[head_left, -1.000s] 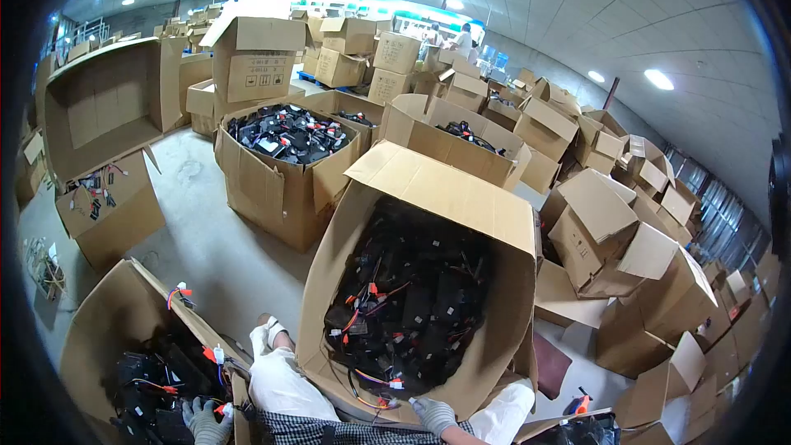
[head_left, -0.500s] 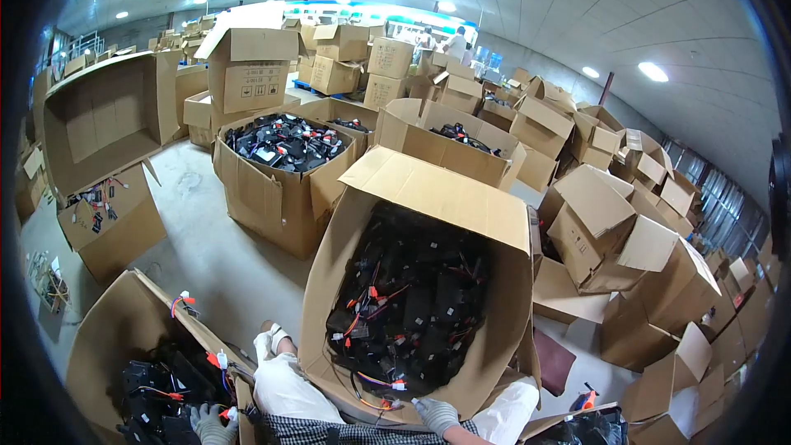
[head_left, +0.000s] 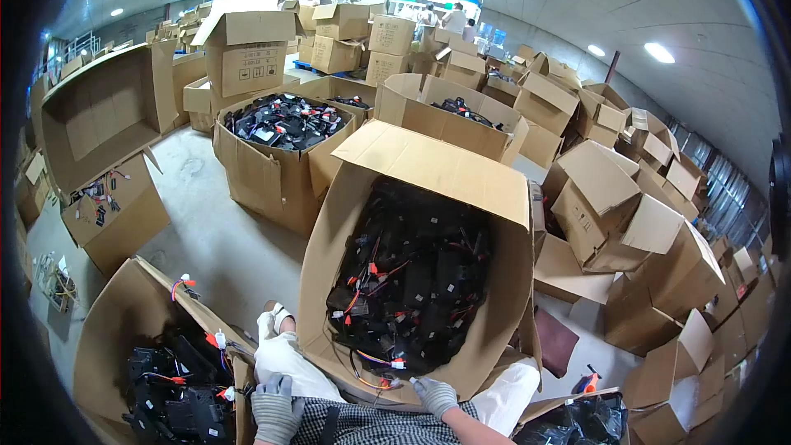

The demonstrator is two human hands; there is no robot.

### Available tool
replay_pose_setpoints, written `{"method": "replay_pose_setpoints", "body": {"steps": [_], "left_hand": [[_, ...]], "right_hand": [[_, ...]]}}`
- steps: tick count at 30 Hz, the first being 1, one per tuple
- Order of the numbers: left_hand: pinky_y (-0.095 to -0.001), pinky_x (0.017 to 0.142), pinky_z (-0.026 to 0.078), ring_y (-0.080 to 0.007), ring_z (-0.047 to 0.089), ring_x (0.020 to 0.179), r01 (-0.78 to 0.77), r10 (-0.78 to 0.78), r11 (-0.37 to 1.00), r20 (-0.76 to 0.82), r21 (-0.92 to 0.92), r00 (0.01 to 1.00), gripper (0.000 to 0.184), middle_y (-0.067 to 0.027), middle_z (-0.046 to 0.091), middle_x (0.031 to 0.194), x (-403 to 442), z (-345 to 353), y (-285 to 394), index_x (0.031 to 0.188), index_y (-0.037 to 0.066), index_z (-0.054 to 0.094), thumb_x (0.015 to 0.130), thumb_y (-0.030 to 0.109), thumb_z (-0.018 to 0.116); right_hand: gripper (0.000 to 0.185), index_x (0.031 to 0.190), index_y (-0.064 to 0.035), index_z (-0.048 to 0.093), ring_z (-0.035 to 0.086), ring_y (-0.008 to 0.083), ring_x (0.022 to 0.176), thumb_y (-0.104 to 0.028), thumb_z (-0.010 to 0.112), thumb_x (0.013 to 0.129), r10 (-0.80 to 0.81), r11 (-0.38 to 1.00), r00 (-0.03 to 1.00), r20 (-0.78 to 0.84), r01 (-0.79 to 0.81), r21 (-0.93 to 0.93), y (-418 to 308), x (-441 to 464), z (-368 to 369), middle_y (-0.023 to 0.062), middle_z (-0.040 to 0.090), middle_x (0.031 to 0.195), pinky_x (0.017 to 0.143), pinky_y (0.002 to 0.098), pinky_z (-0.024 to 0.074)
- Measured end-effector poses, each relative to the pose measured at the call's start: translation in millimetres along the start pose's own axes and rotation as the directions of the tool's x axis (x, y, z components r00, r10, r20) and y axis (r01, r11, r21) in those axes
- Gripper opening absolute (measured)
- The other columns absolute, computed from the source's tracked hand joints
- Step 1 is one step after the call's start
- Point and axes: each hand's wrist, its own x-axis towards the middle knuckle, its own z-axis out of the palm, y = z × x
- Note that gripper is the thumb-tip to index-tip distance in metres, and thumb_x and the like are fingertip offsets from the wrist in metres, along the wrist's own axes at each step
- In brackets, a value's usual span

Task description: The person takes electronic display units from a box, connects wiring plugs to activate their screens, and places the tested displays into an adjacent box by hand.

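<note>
My left hand (head_left: 277,409), in a striped grey-white glove, lies beside the left box's wall at my lap, its fingers stretched out and nothing visible in them. My right hand (head_left: 435,396), gloved alike, has its fingers bent at the near edge of a large cardboard box (head_left: 321,297) tilted toward me between my legs. Black battery-like packs (head_left: 424,280) with coloured leads fill that box. A lead with a white connector (head_left: 399,364) hangs over its near wall, just left of my right hand. The left box (head_left: 103,330) holds similar black packs (head_left: 177,395).
An open box with a black plastic liner (head_left: 577,422) stands at lower right. Ahead are an open box full of packs (head_left: 272,177) and another wide box (head_left: 449,142). Stacked cartons (head_left: 593,198) crowd the right. Grey floor (head_left: 206,222) shows at left; people stand far back.
My left hand has come up out of the left box and moved right to my lap. My right hand stays at the middle box's near edge. The view has shifted slightly.
</note>
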Motion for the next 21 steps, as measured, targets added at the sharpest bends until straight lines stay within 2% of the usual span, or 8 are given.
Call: {"method": "replay_pose_setpoints", "body": {"steps": [5, 9, 11, 13, 15, 17, 19, 21], "left_hand": [[-0.0444, 0.071, 0.044, -0.0317, 0.058, 0.079, 0.086, -0.088, 0.996, 0.132, 0.016, 0.987, 0.019, -0.0120, 0.063, 0.085, 10, 6, 0, 0.080, 0.011, 0.067, 0.069, 0.025, 0.067], [-0.0400, 0.066, 0.050, -0.0294, 0.063, 0.073, 0.186, -0.141, 0.969, 0.256, -0.160, 0.956, 0.021, -0.0123, 0.065, 0.077, 12, -3, -10, 0.076, 0.007, 0.068, 0.072, 0.028, 0.067], [-0.0364, 0.067, 0.050, -0.0273, 0.063, 0.072, 0.203, -0.019, 0.844, 0.350, -0.497, 0.937, 0.031, -0.0119, 0.065, 0.076, -6, -9, -14, 0.080, 0.004, 0.066, 0.075, 0.035, 0.067], [-0.0337, 0.067, 0.049, -0.0258, 0.064, 0.072, 0.197, 0.311, 0.684, 0.525, -0.703, 0.792, 0.030, -0.0131, 0.065, 0.077, -22, -23, -12, 0.087, 0.004, 0.067, 0.079, 0.033, 0.066], [-0.0336, 0.067, 0.050, -0.0263, 0.064, 0.072, 0.302, 0.359, 0.712, 0.698, -0.634, 0.620, 0.031, -0.0133, 0.065, 0.076, -33, -42, 5, 0.090, 0.004, 0.067, 0.079, 0.032, 0.066], [-0.0335, 0.069, 0.050, -0.0273, 0.065, 0.073, 0.404, 0.207, 0.802, 0.839, -0.441, 0.504, 0.031, -0.0133, 0.066, 0.078, -29, -56, 17, 0.093, 0.005, 0.067, 0.079, 0.033, 0.065], [-0.0364, 0.071, 0.050, -0.0282, 0.065, 0.077, 0.065, 0.189, 0.970, 0.900, -0.233, 0.394, 0.031, -0.0117, 0.067, 0.082, -11, -56, 26, 0.095, 0.013, 0.069, 0.081, 0.038, 0.059], [-0.0379, 0.071, 0.049, -0.0300, 0.064, 0.076, 0.027, 0.290, 0.942, 0.852, -0.334, 0.436, 0.028, -0.0118, 0.067, 0.080, -5, -37, 20, 0.090, 0.012, 0.070, 0.082, 0.037, 0.058]], "right_hand": [[0.028, 0.112, -0.0117, 0.057, 0.064, 0.0303, 0.085, -0.025, 0.041, 0.093, 0.150, 0.976, 0.986, 0.070, -0.159, 0.148, 0, 3, 15, 0.0108, 0.063, 0.101, 0.070, 0.0421, 0.0516], [0.045, 0.086, -0.0125, 0.062, 0.062, 0.0364, 0.082, -0.051, 0.040, 0.091, 0.387, 0.858, 0.922, -0.014, -0.354, 0.373, -19, 0, -19, 0.0160, 0.065, 0.085, 0.073, 0.0476, 0.0484], [0.040, 0.091, -0.0104, 0.062, 0.063, 0.0355, 0.078, -0.043, 0.039, 0.094, 0.307, 0.902, 0.949, -0.075, -0.264, 0.341, -18, -5, -22, 0.0155, 0.066, 0.086, 0.068, 0.0467, 0.0505], [0.037, 0.087, -0.0097, 0.063, 0.064, 0.0333, 0.075, -0.040, 0.043, 0.093, 0.233, 0.946, 0.952, -0.199, -0.175, 0.273, -7, 1, 8, 0.0155, 0.065, 0.081, 0.065, 0.0443, 0.0509], [0.034, 0.087, -0.0114, 0.063, 0.064, 0.0319, 0.074, -0.038, 0.043, 0.093, 0.140, 0.979, 0.963, -0.231, -0.100, 0.175, 4, 0, 27, 0.0140, 0.066, 0.080, 0.063, 0.0429, 0.0515], [0.034, 0.084, -0.0111, 0.061, 0.064, 0.0324, 0.071, -0.038, 0.042, 0.094, 0.169, 0.968, 0.956, -0.240, -0.115, 0.223, 5, 7, 34, 0.0123, 0.066, 0.078, 0.062, 0.0429, 0.0515], [0.033, 0.085, -0.0109, 0.061, 0.063, 0.0326, 0.069, -0.037, 0.042, 0.094, 0.103, 0.988, 0.937, -0.334, -0.059, 0.140, 5, 5, 36, 0.0113, 0.066, 0.078, 0.061, 0.0430, 0.0513], [0.033, 0.089, -0.0103, 0.061, 0.064, 0.0322, 0.070, -0.036, 0.042, 0.094, 0.102, 0.981, 0.955, -0.280, -0.049, 0.189, 7, 7, 34, 0.0116, 0.066, 0.080, 0.060, 0.0432, 0.0511]]}}
